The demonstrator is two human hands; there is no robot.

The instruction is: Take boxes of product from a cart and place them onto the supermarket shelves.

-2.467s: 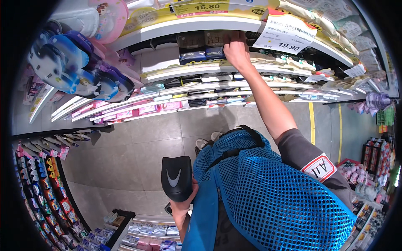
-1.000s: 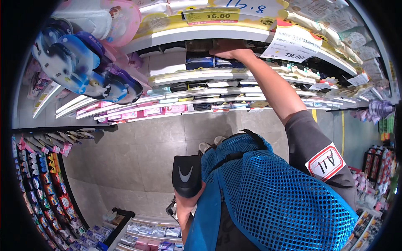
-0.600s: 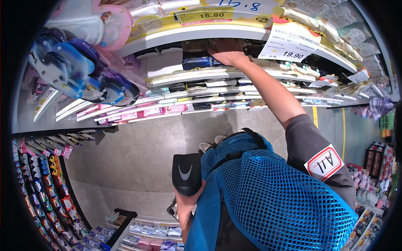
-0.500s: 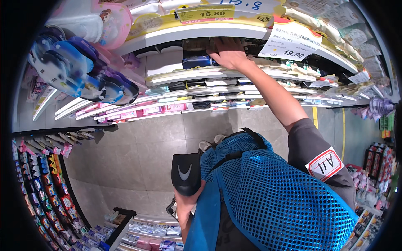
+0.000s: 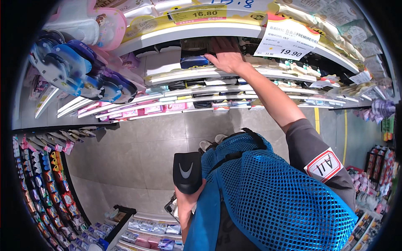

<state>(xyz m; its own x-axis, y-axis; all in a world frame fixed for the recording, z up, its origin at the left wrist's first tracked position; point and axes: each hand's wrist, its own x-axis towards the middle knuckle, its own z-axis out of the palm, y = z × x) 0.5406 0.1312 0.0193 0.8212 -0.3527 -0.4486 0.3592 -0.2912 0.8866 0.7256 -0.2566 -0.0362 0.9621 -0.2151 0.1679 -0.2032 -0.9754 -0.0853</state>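
Reaching in under an upper shelf (image 5: 197,32), the R hand (image 5: 228,55) is held palm down, fingers straight & thumb parted from them. It is placed over & beside dark packs (image 5: 195,61) w/ blue lower fronts, set back on the next shelf down (image 5: 180,76); fingertips are shaded, so whether any pack is pressed can't be told. To the L, a pale flat panel (image 5: 161,62) is seen; to the R, a white price tag (image 5: 287,39) is hung off the upper lip.

Around waist ht., a black device (image 5: 187,172) w/ grey crescent mark is gripped from below by the L hand (image 5: 187,201), its fingers mostly hidden.

Below, more shelves are stacked, w/ pink packs (image 5: 153,109) on lower ones. Blue display pieces (image 5: 69,62) are mounted far L, near a pink panel (image 5: 115,25).

The floor (image 5: 159,142) is laid in grey tile, w/ yellow lines (image 5: 317,121) on the R side. Shoes (image 5: 205,144) are partly covered by blue mesh gear (image 5: 276,188) worn in front. Coloured packets (image 5: 48,188) are racked at lower L; silver packs (image 5: 157,228) are lined up at bottom ctr.
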